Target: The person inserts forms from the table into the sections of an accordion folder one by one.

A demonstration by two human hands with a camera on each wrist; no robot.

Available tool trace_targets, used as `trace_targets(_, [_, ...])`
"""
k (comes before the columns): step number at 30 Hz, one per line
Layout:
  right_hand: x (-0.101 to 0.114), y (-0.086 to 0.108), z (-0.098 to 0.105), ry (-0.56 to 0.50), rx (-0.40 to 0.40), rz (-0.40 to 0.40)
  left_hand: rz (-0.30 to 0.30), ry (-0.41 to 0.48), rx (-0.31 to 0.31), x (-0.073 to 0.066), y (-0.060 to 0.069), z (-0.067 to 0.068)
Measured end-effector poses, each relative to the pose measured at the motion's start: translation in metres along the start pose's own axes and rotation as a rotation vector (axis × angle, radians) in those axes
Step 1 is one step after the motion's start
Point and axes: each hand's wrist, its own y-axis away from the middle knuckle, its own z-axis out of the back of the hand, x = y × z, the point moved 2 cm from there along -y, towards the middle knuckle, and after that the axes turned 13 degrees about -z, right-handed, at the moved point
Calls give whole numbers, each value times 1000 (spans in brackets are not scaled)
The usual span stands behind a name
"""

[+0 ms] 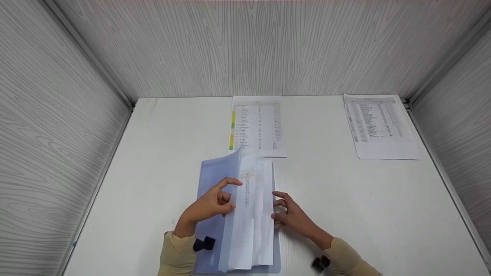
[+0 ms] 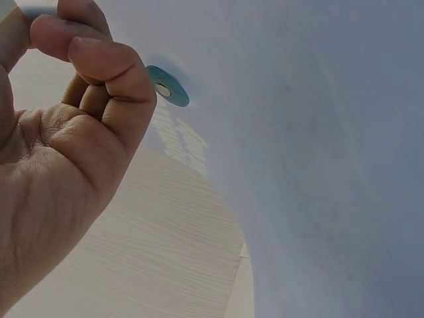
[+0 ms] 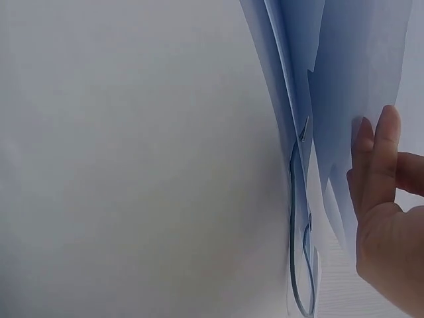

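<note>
One blue folder [image 1: 214,172] of smooth translucent plastic lies on the white desk [image 1: 383,214], its flap [image 1: 226,247] raised in a soft curve against thin, loose papers [image 1: 264,226]. At the flap's edge is the left hand [image 1: 210,203], thumb and index finger apart, the other fingers curled — whether it pinches the plastic, I cannot tell. The right hand [image 1: 294,219] is partly spread at the opposite edge; the right wrist view shows its straight fingers against the bluish plastic, with nothing gripped.

Only the left wrist view reveals a teal disc [image 2: 168,86], metal-centred, on the flap; only the right wrist view shows a looping cord [image 3: 292,218].

Flat beyond the folder is a printed sheet [image 1: 264,126], yellow and green blocks along one side; another list [image 1: 379,126] lies far right. Their columns — and the papers' print — are too small to read. Wavy grey grain covers the walls [image 1: 245,46].
</note>
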Motion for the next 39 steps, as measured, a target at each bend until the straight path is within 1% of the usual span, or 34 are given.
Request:
trace_targets(6, [3, -4, -2, 22, -7, 3, -12, 6, 3, -1, 0, 1])
trace_targets(11, [2, -7, 0, 28, -5, -4, -8, 17, 7, 0, 0, 0])
trace_targets(16, [2, -6, 8, 50, -7, 4, -13, 6, 1, -1, 0, 0])
trace_targets(18, [3, -5, 14, 93, -28, 21, -15, -1, 1, -1, 0, 0])
trace_targets(24, [5, 0, 39, 261, -129, 75, -12, -11, 5, 0, 0, 0])
trace_targets(27, [7, 0, 57, 298, -180, 91, -17, -7, 5, 0, 0, 0])
trace_targets(34, [7, 2, 101, 375, -332, 98, -25, 6, 6, 0, 0, 0])
trace_targets(37, [6, 4, 117, 421, -365, 106, -18, 14, 3, 0, 0, 0])
trace_targets(39, [5, 5, 127, 446, -373, 104, -14, 15, 0, 0, 1, 0])
